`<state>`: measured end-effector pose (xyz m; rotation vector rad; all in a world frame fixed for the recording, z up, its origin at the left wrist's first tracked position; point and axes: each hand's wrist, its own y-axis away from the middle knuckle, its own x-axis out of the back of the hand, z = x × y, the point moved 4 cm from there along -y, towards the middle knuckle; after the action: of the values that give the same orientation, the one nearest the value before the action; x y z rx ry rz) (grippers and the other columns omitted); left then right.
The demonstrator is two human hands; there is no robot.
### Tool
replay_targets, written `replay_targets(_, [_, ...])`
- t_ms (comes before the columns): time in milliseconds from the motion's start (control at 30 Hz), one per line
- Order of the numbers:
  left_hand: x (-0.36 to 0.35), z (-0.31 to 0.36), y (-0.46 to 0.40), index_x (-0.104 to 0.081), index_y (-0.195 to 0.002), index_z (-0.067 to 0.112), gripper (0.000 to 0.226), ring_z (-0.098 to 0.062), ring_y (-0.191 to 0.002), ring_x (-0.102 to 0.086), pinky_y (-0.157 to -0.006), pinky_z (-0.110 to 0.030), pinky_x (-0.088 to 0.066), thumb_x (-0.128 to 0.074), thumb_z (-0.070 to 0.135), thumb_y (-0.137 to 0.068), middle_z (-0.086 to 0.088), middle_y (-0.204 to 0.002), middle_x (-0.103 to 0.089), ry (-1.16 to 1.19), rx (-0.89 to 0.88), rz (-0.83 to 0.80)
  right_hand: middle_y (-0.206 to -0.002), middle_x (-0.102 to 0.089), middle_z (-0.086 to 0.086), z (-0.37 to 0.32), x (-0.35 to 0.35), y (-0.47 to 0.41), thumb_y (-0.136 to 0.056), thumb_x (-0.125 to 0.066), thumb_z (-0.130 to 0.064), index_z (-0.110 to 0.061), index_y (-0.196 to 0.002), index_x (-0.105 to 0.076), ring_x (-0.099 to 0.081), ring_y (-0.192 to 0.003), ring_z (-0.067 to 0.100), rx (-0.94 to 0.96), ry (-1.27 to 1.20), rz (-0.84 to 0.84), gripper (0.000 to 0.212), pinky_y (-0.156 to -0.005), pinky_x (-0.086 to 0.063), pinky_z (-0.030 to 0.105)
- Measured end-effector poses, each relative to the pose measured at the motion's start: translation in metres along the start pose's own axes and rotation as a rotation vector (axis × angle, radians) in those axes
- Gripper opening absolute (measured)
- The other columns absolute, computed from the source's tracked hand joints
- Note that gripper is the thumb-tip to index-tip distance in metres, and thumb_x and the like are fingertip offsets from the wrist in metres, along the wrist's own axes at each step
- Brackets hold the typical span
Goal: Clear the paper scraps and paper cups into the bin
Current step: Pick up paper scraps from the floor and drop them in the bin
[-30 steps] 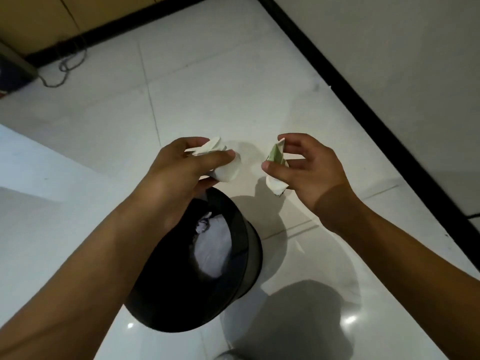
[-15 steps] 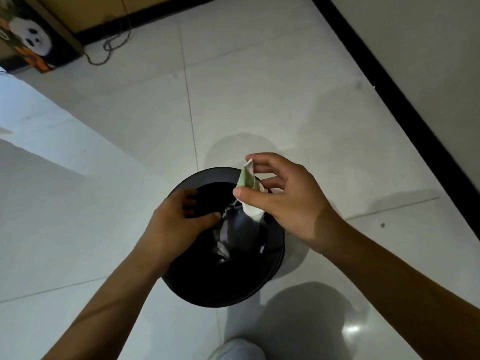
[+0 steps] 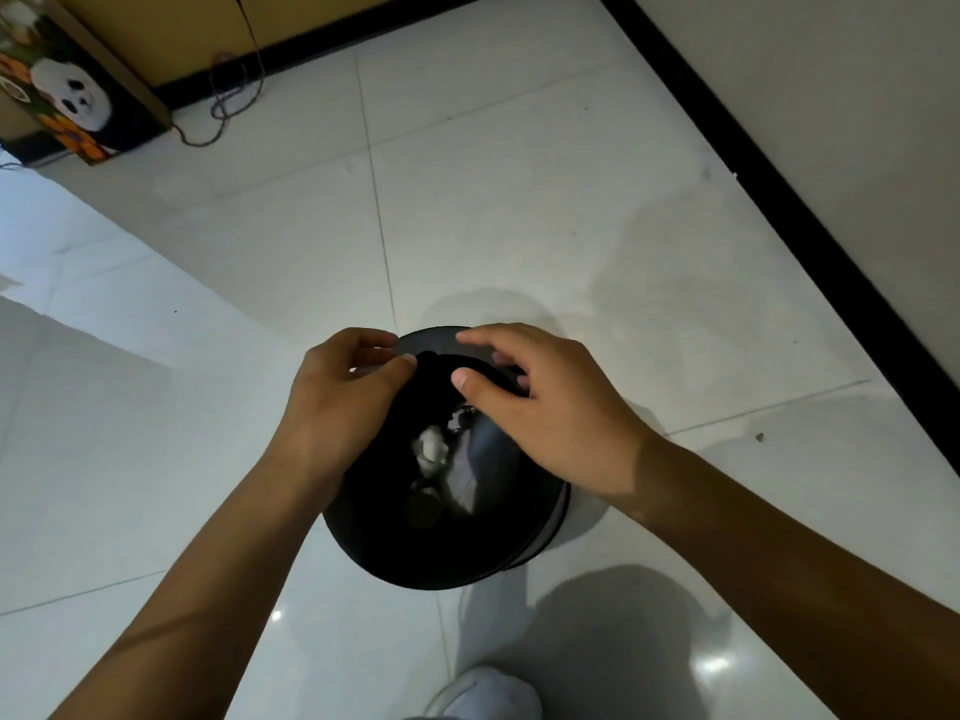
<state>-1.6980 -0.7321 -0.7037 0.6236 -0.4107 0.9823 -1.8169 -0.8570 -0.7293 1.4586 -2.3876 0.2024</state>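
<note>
I see my left hand [image 3: 337,402] and right hand [image 3: 545,407] both released, empty, over the round black plastic bin [image 3: 441,553]. Crumpled white paper scraps [image 3: 431,449] lie inside it.

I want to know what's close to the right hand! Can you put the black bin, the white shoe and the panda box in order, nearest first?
From the right hand:
1. Black bin, right under the hand.
2. White shoe, on the floor at the bottom edge of the view.
3. Panda box, far off in the upper left corner by the wall.

Both forearms are bare, with no sleeves, watch or rings on the left hand [image 3: 337,397] or right hand [image 3: 550,407]. One white shoe [image 3: 488,693] (toe only) shows below.
</note>
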Motion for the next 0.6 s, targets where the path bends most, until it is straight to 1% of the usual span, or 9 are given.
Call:
replay_targets(100, [-0.022, 0.018, 0.008, -0.064, -0.108, 0.023, 0.021, -0.006, -0.091, -0.064, -0.077, -0.02, -0.05, -0.064, 0.027, -0.088, 0.01, -0.099, -0.067, -0.01, -0.059, -0.064, -0.128, -0.058, -0.01, 0.01, 0.017, 0.014, -0.092, -0.061, -0.033, -0.026, -0.13, -0.056, -0.052, -0.115, 0.001, -0.081, -0.01, 0.039, 0.039, -0.092, -0.038, 0.011])
replay_targets(200, [-0.044, 0.046, 0.027, -0.065, -0.105, 0.02, 0.016, -0.003, -0.081, -0.064, -0.068, -0.01, -0.049, -0.061, 0.021, -0.089, 0.009, -0.092, -0.068, -0.007, -0.082, -0.18, -0.132, -0.056, -0.006, 0.008, 0.041, 0.039, -0.092, -0.061, -0.034, -0.026, -0.134, -0.051, -0.052, -0.118, 0.01, -0.187, 0.059, 0.088, 0.044, -0.092, -0.039, 0.017])
replay_targets(233, [-0.05, 0.057, 0.036, -0.064, -0.107, 0.019, 0.017, -0.004, -0.082, -0.064, -0.07, -0.009, -0.047, -0.06, 0.02, -0.09, 0.008, -0.093, -0.068, -0.014, -0.084, -0.235, -0.134, -0.054, -0.006, 0.003, 0.05, 0.051, -0.092, -0.06, -0.035, -0.028, -0.135, -0.049, -0.051, -0.119, 0.011, -0.238, 0.076, 0.105, 0.046, -0.093, -0.039, 0.019])
replay_targets(300, [-0.056, 0.081, 0.057, -0.062, -0.111, 0.016, 0.021, -0.008, -0.091, -0.06, -0.076, -0.011, -0.044, -0.059, 0.019, -0.091, 0.005, -0.098, -0.066, -0.054, -0.097, -0.333, -0.135, -0.052, -0.008, -0.011, 0.066, 0.075, -0.091, -0.061, -0.036, -0.03, -0.135, -0.047, -0.05, -0.119, 0.012, -0.356, 0.084, 0.141, 0.047, -0.092, -0.039, 0.02])
replay_targets(367, [-0.057, 0.106, 0.078, -0.061, -0.112, 0.016, 0.021, -0.008, -0.095, -0.058, -0.075, -0.01, -0.04, -0.058, 0.019, -0.091, 0.006, -0.101, -0.063, -0.134, -0.122, -0.4, -0.134, -0.053, -0.006, -0.031, 0.085, 0.1, -0.09, -0.063, -0.035, -0.029, -0.135, -0.048, -0.052, -0.117, 0.014, -0.448, 0.106, 0.179, 0.048, -0.089, -0.039, 0.018])
replay_targets(467, [-0.05, 0.136, 0.114, -0.062, -0.111, 0.018, 0.021, -0.012, -0.095, -0.058, -0.083, -0.021, -0.042, -0.056, 0.02, -0.09, 0.004, -0.103, -0.063, -0.222, -0.102, -0.511, -0.134, -0.055, 0.0, -0.069, 0.111, 0.138, -0.09, -0.064, -0.033, -0.024, -0.136, -0.049, -0.055, -0.117, 0.018, -0.568, 0.125, 0.212, 0.049, -0.091, -0.04, 0.019])
replay_targets(533, [-0.042, 0.154, 0.135, -0.063, -0.109, 0.019, 0.02, -0.014, -0.094, -0.058, -0.08, -0.023, -0.04, -0.055, 0.019, -0.091, 0.004, -0.103, -0.063, -0.24, -0.054, -0.543, -0.133, -0.055, 0.003, -0.097, 0.126, 0.164, -0.091, -0.063, -0.032, -0.022, -0.136, -0.048, -0.055, -0.118, 0.019, -0.651, 0.123, 0.225, 0.049, -0.094, -0.04, 0.021])
replay_targets(600, [-0.036, 0.172, 0.158, -0.061, -0.109, 0.018, 0.02, -0.012, -0.091, -0.055, -0.077, -0.021, -0.037, -0.052, 0.021, -0.091, 0.004, -0.103, -0.062, -0.359, -0.094, -0.622, -0.135, -0.053, 0.004, -0.125, 0.139, 0.193, -0.092, -0.062, -0.033, -0.022, -0.138, -0.046, -0.053, -0.121, 0.02, -0.743, 0.116, 0.239, 0.05, -0.096, -0.039, 0.022])
